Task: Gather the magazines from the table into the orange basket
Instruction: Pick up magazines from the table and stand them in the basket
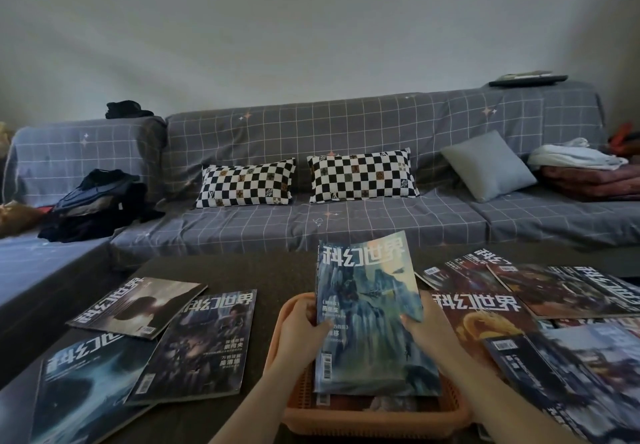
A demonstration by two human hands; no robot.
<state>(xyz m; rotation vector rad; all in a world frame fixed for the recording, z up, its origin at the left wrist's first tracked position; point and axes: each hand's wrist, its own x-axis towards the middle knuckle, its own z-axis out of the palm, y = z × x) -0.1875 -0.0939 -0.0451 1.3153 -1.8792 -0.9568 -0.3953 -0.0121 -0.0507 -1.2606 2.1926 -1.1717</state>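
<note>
Gripping magazine (370,308) edges, hands (367,331) over basket (374,421)

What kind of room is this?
Most likely a living room at home: a long sofa under a grey checked cover, checkered pillows on it, and a low table in front strewn with magazines.

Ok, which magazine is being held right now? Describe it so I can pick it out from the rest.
Find the dark table in front of the grey checked sofa, then the orange basket at its near edge. The held magazine stands tilted over that basket, gripped by the left hand and right hand. It alone has a pale blue-green mountain cover and is lifted; its neighbours lie flat.
</note>
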